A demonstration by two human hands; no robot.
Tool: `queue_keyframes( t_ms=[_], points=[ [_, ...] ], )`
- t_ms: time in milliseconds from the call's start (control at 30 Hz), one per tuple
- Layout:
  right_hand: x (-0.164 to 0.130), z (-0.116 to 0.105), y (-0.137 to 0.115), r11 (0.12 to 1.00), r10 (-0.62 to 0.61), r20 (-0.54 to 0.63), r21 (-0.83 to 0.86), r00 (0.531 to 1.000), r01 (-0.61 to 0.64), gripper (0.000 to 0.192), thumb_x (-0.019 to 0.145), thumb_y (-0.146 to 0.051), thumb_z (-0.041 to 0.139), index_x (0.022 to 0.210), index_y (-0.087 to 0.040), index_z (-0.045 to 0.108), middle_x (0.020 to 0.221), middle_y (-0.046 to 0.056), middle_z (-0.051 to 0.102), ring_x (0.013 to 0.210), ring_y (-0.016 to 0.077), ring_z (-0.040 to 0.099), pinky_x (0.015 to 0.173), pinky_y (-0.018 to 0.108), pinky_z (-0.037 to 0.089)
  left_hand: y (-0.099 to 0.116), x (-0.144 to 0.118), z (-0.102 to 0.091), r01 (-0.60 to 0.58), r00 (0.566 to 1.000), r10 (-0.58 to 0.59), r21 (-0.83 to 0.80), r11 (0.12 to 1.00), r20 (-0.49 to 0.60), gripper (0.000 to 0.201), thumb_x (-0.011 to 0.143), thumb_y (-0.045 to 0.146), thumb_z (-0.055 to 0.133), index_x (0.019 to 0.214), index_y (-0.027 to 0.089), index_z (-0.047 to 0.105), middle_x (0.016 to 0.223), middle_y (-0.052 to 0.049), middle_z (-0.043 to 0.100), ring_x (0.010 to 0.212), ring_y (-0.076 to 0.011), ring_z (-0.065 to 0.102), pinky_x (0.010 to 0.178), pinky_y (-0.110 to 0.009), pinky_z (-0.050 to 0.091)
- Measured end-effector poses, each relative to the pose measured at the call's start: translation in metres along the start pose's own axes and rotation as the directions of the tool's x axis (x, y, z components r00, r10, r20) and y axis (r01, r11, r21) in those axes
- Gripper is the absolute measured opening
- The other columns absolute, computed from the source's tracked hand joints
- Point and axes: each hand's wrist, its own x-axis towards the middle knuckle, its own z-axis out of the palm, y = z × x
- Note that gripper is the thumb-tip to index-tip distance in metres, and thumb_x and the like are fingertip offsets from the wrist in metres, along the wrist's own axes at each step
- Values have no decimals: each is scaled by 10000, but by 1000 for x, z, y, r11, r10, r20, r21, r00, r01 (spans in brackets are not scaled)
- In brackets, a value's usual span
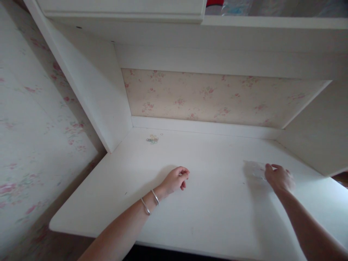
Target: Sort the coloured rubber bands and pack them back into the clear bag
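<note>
1. The table (212,217) sits in an alcove, with a side panel (100,101) at its left, another panel (318,134) at its right and a papered back wall (217,98) behind.
2. A shelf (272,22) runs above the alcove.
3. A small cluster of rubber bands (152,139) lies on the table near the back left corner.
4. The left hand (176,180) rests on the table at its middle.
5. The right hand (278,178) lies well to the right, touching a thin wipe (253,169) just to its left.
6. Two bangles (150,201) sit on the left wrist.

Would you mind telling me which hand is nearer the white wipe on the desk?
Right. The right hand rests on the wipe; the left hand lies curled, well to its left.
</note>
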Motion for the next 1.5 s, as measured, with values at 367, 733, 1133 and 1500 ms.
queue_keyframes(
  t_ms=[367, 733, 1133, 1500],
  points=[
    [-147, 23, -138, 836, -444, 486, 528, 753, 153, 465, 821, -585, 439, 842, -177, 660, 631, 4, 564, 517, 110, 435, 485, 224, 329, 1, 0, 0, -10, 999, 10, -12, 1000, -34, 287, 806, 403, 538, 941, 150, 551, 844, -20, 553, 466, -50, 514, 391, -180, 387],
    [-242, 71, -167, 698, -715, 511, 562, 478, 444, 355, 913, -428, 335, 805, -210, 594, 672, 14, 619, 592, 138, 545, 570, 235, 361, -9, 5, -4, -23, 1000, 23, 78, 997, 1, 378, 735, 117, 487, 1093, 190, 586, 806, -43, 643, 520, -120, 583, 459, -235, 475],
    [-237, 65, -156, 640, -766, 510, 561, 390, 524, 332, 929, -360, 324, 792, -212, 587, 713, 18, 635, 633, 140, 570, 625, 243, 395, -6, 2, -3, -46, 997, 36, 138, 989, 72, 325, 727, 115, 494, 1030, 163, 602, 639, -6, 595, 494, -112, 549, 484, -229, 449],
    [-237, 61, -158, 641, -765, 519, 559, 381, 526, 332, 930, -355, 327, 799, -221, 600, 709, 15, 643, 635, 146, 584, 630, 245, 397, -8, 2, -3, -57, 996, 46, 148, 987, 80, 306, 728, 117, 479, 999, 174, 608, 640, -5, 599, 508, -124, 560, 490, -237, 447]
  ],
)
